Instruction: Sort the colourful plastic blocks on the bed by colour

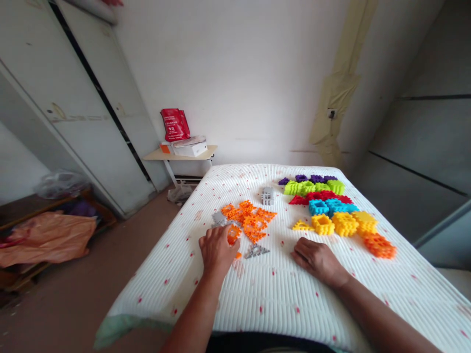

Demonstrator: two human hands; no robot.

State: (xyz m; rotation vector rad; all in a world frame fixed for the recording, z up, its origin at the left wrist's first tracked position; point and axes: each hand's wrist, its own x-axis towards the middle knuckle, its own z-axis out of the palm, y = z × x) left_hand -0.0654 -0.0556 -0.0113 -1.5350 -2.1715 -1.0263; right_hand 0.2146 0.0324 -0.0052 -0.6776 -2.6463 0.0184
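1. Left hand [218,246] is over the near-left edge of the loose orange pieces [252,220] in the middle of the bed [272,304]. Thumb and fingers are bent around one orange piece [232,235], but I honestly can't tell if it's gripped or just touched.

2. Right hand [317,257] is parked on the bed, fingers curled together in a loose fist. Nothing shows in it. Closest stuff is the yellow stacks [346,224], just past the knuckles.

3. Looks done, far as I can judge: the right side. Rows by colour, far to near: purple pieces [317,179], green stacks [305,188], red pieces [316,197], blue stacks [334,206], then the yellow ones, plus an orange stack [380,245] at the near-right end.

4. Partly done, I'd say: the grey stack [267,196] stands by itself beyond the loose heap.

5. Looks left: that orange heap, all jumbled, with a grey piece [256,251] lying flat at its near side and more grey [219,218] along its left. My read is well past halfway.
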